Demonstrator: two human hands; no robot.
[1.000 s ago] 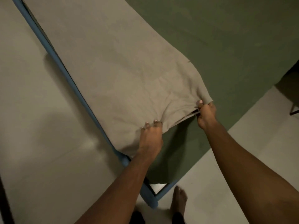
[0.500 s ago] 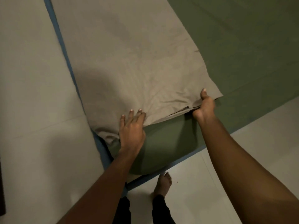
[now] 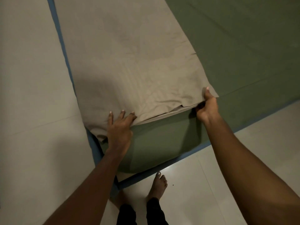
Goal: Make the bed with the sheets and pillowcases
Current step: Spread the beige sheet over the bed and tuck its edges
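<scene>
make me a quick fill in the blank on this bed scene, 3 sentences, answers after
1. The beige sheet lies on top of a ____ sheet.
2. The right hand pinches the beige sheet's near ____.
3. The left hand rests ____ on the beige sheet's edge, fingers spread.

Missing words: green; corner; flat

L hand [image 3: 119, 130] let go of beige sheet [image 3: 138, 62] edge, fingers now spread flat on it; sheet less bunched, corner lies flatter vs 1s ago.
</scene>
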